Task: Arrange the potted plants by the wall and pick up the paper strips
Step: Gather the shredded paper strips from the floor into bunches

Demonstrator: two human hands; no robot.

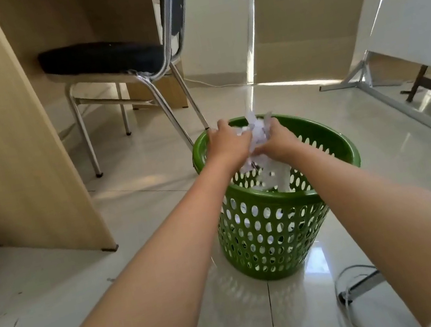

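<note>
Both hands (251,144) clutch crumpled white paper strips (256,133) above green basket (272,228).

The round green perforated plastic basket (272,228) stands open-topped on the pale glossy tiled floor (158,202), its mouth unobstructed from above. Just behind its left rim, the chrome-legged chair with a black seat cushion (103,57) crowds in. A tall wooden desk panel (3,143) blocks the left; a grey metal stand foot (400,107) slants across the right.

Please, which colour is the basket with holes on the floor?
Green; the basket shows clearly in the head view.
</note>
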